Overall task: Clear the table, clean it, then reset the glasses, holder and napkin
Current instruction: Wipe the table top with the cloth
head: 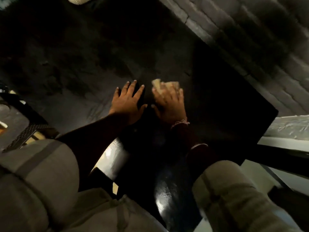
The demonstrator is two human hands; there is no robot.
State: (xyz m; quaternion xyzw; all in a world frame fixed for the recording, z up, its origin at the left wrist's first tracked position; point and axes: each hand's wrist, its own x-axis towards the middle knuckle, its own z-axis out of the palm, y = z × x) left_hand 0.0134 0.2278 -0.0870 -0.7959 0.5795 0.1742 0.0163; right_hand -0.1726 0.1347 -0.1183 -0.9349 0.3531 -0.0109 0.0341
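Wiping step, looks like: right hand (pixel 168 104) presses flat, fingers spread, on tan cloth (pixel 164 85) on dark surface (pixel 225 101), left hand (pixel 127 102) splayed flat beside cloth; risk is cloth bunching and slipping from under the unclenched grip.
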